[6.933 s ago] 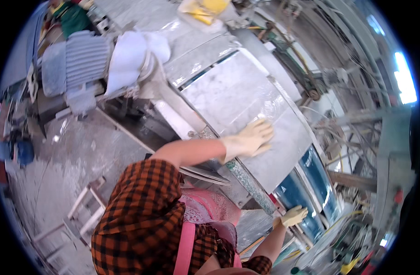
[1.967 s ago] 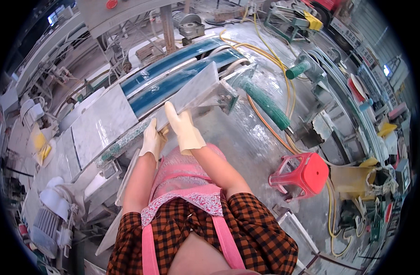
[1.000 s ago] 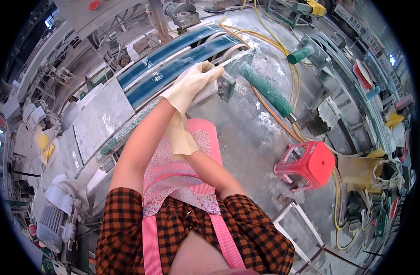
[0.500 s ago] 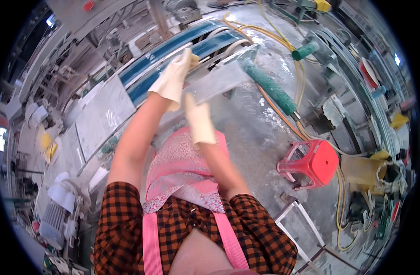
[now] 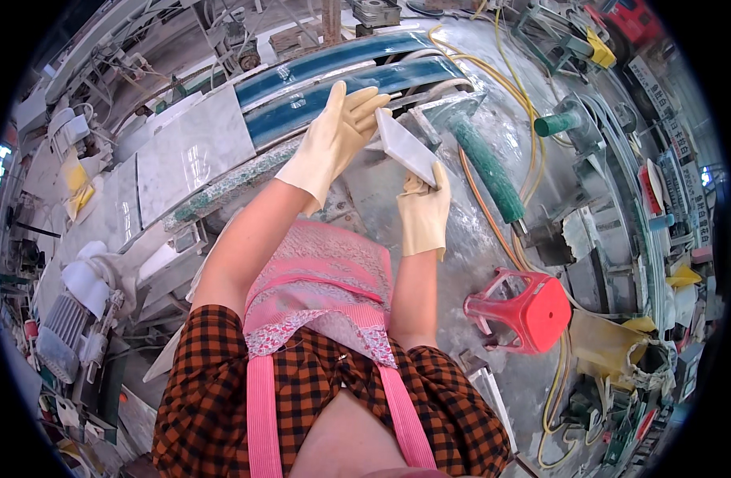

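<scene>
My right hand (image 5: pixel 424 209), in a cream rubber glove, grips a white stone tile (image 5: pixel 407 146) by its lower right end. The tile tilts up, one edge turned toward me. My left hand (image 5: pixel 335 137), gloved alike, is spread with thumb and fingers apart; its fingertips come close to the tile's upper left end, and I cannot tell if they touch. Beyond the left hand runs a conveyor with two blue belts (image 5: pixel 302 105). Large pale marble slabs (image 5: pixel 196 150) lie flat at the left end of the belts.
A green roller (image 5: pixel 487 170) slants down to the right of the tile. Yellow and orange hoses (image 5: pixel 533 111) trail over the wet floor. A red plastic stool (image 5: pixel 533 312) stands at the right. A motor (image 5: pixel 62 338) sits at the lower left, and machine frames line the right side.
The tile, held nearly flat before, is now tipped up. My right hand has moved right and up to the tile's lower end. My left hand has come off the tile and spread its fingers.
</scene>
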`<action>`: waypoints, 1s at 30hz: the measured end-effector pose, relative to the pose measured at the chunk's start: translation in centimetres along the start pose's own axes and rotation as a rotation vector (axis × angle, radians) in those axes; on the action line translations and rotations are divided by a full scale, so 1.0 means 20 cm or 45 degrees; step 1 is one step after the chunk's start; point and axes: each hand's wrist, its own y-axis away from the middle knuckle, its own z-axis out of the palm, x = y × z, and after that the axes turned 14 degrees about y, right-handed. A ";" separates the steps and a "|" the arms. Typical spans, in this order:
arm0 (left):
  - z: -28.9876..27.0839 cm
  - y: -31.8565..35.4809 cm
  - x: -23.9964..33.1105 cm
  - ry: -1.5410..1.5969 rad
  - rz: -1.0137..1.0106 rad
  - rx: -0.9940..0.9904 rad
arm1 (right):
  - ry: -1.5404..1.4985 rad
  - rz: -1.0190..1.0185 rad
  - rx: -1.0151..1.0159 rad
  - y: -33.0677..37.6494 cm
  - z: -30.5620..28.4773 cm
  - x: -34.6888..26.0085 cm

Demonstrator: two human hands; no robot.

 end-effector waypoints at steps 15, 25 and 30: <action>0.05 -0.02 -0.25 0.010 0.002 0.150 | -0.071 -0.110 0.107 0.13 -0.08 -0.08; 0.16 0.06 -0.22 -0.656 -0.008 -0.025 | -0.025 -0.129 0.058 0.18 -0.10 -0.13; 0.14 0.01 -0.18 -0.727 0.090 0.001 | 0.002 -0.106 0.088 0.10 -0.12 -0.13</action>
